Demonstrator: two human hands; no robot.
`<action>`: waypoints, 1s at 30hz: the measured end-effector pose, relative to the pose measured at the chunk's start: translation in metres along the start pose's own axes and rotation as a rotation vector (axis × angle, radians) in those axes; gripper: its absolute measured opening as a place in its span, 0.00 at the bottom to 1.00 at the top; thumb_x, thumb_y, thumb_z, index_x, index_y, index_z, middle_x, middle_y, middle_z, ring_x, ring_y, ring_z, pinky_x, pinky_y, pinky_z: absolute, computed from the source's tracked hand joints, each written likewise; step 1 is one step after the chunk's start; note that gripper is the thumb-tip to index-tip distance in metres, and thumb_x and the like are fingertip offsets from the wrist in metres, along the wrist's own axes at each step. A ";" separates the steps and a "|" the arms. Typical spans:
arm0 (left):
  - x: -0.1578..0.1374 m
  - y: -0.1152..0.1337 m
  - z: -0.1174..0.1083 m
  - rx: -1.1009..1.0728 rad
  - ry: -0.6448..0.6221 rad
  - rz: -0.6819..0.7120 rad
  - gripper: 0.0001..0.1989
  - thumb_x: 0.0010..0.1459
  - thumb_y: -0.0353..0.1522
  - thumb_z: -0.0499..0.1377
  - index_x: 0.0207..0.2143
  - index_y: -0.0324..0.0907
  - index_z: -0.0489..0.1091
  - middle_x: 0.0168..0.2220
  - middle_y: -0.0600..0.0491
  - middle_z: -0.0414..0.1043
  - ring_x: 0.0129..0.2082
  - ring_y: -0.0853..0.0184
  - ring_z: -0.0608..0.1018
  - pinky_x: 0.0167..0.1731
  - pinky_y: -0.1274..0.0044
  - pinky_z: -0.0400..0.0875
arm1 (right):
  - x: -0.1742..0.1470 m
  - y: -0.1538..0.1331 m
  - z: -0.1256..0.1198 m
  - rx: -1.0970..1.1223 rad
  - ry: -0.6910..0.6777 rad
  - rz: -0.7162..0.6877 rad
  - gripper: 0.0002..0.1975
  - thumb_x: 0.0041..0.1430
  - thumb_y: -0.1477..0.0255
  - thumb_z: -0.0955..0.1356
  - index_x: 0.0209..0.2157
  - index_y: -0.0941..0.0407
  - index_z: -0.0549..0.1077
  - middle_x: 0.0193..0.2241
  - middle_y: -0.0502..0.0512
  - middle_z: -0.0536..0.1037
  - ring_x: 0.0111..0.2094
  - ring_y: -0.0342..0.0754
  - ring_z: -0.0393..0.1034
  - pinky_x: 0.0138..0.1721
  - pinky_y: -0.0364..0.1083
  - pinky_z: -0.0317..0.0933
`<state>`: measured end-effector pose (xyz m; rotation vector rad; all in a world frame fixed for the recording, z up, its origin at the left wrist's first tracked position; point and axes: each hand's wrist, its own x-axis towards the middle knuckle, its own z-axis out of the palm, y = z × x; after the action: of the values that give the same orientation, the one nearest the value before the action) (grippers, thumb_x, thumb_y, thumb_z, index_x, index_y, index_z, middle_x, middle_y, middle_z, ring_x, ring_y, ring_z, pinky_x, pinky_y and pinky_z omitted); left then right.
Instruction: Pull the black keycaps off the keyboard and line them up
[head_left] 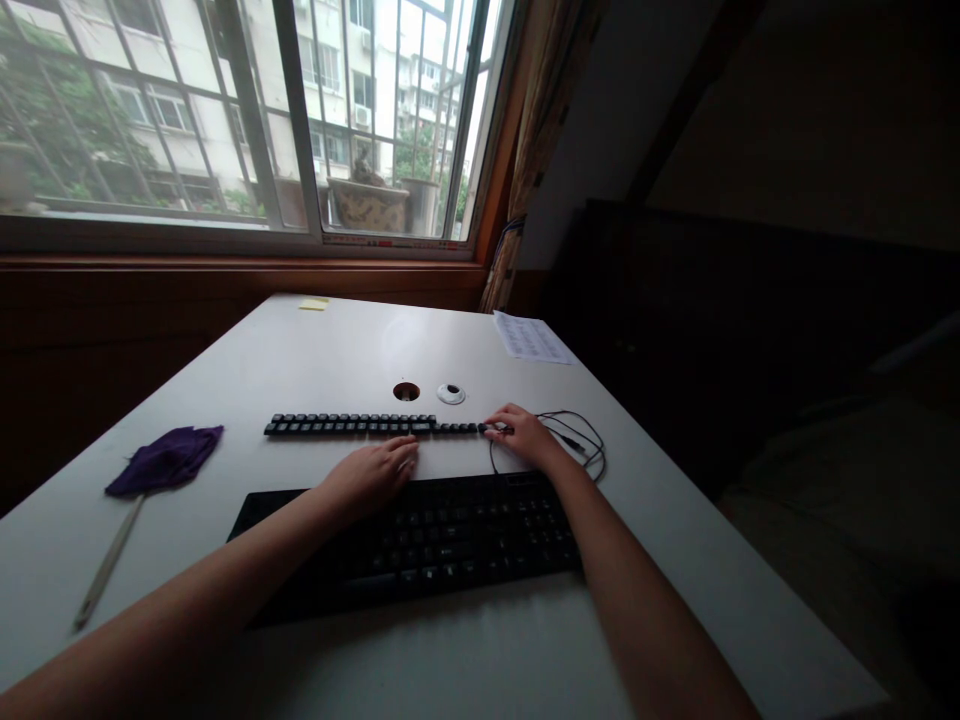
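Two rows of loose black keycaps [345, 425] stand side by side on the white table, the front row reaching further right. My left hand [373, 470] lies just in front of the middle of the rows, its fingers stretched out and their tips close to the front row. At the right end, thumb and fingers of my right hand [519, 434] close round a small black keycap [484, 428]. A black keyboard [450, 540] lies below both hands, partly covered by my left forearm. Some of its keys appear dark or absent, too dim to tell.
A black cable [600, 440] coils right of my right hand. Behind the keycaps are a round table hole [406, 392] and its white cover [451, 394]. A purple cloth [166, 460] and a thin grey stick [111, 560] lie left. Papers [532, 338] rest at the far right edge.
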<state>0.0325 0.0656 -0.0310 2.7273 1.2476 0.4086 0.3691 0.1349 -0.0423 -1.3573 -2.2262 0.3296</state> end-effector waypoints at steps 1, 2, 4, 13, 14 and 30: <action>0.000 0.000 0.000 -0.002 0.000 0.003 0.21 0.69 0.35 0.47 0.60 0.39 0.64 0.62 0.43 0.65 0.54 0.55 0.75 0.54 0.63 0.71 | 0.000 0.000 0.000 0.005 0.002 -0.002 0.10 0.58 0.65 0.71 0.41 0.51 0.80 0.40 0.54 0.75 0.38 0.47 0.73 0.43 0.46 0.67; 0.000 0.000 0.000 -0.004 0.001 0.007 0.21 0.68 0.35 0.47 0.60 0.39 0.64 0.62 0.43 0.65 0.54 0.56 0.75 0.54 0.63 0.71 | 0.000 0.000 0.000 0.008 0.004 -0.003 0.10 0.58 0.65 0.71 0.41 0.51 0.80 0.40 0.54 0.75 0.38 0.47 0.73 0.43 0.46 0.67; 0.001 0.000 -0.001 -0.003 0.003 0.012 0.20 0.68 0.35 0.48 0.59 0.39 0.65 0.62 0.43 0.65 0.54 0.56 0.75 0.54 0.64 0.71 | 0.000 0.000 0.000 0.011 0.004 -0.004 0.10 0.58 0.65 0.71 0.41 0.51 0.80 0.40 0.54 0.75 0.38 0.47 0.73 0.43 0.46 0.67; 0.000 0.003 -0.003 -0.041 0.004 -0.020 0.21 0.68 0.37 0.48 0.59 0.40 0.65 0.62 0.43 0.64 0.54 0.54 0.76 0.54 0.62 0.70 | 0.000 -0.001 -0.001 -0.003 -0.001 0.004 0.10 0.57 0.65 0.71 0.41 0.50 0.80 0.40 0.53 0.76 0.39 0.48 0.73 0.44 0.47 0.66; 0.000 0.003 -0.002 -0.044 0.010 -0.017 0.21 0.68 0.36 0.48 0.59 0.40 0.65 0.62 0.43 0.64 0.54 0.54 0.76 0.53 0.62 0.71 | 0.000 -0.001 -0.001 -0.003 -0.002 0.005 0.10 0.57 0.65 0.71 0.41 0.50 0.80 0.40 0.54 0.76 0.39 0.48 0.73 0.44 0.47 0.66; -0.003 0.004 -0.008 -0.048 0.079 0.070 0.12 0.67 0.33 0.50 0.47 0.43 0.69 0.51 0.47 0.69 0.39 0.64 0.79 0.41 0.71 0.75 | -0.009 -0.011 -0.019 0.014 0.142 -0.006 0.12 0.60 0.62 0.69 0.42 0.53 0.78 0.38 0.56 0.77 0.35 0.48 0.72 0.40 0.48 0.66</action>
<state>0.0312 0.0603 -0.0235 2.7455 1.1472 0.5508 0.3739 0.1204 -0.0241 -1.3240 -2.1074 0.2382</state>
